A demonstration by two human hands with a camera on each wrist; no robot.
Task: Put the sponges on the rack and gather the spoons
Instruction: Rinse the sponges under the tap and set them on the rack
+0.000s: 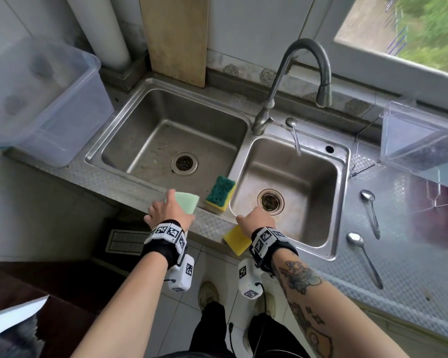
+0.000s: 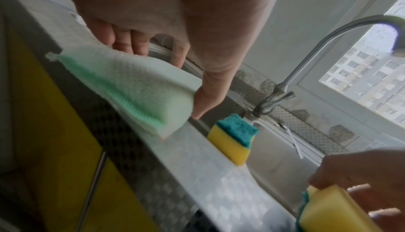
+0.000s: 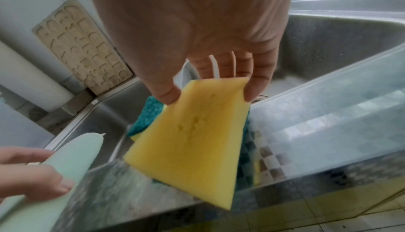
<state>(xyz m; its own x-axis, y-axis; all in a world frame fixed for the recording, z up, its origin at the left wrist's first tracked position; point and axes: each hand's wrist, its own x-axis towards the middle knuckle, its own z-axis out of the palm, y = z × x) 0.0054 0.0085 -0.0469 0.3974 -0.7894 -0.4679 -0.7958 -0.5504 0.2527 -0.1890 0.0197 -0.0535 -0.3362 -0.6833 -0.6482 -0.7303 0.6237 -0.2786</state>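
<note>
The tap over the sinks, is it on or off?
Off, as far as the head view shows: no water falls from the tap spout, and the small basin below looks dry.

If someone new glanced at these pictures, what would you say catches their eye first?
Probably the two hands over the sink's front edge, each gripping a sponge: the left hand holds a pale green sponge, the right hand a yellow sponge. Between them a green-topped sponge sits on the divider of the double sink. Three spoons lie apart: one spoon by the faucet, two on the right-hand counter.
</note>
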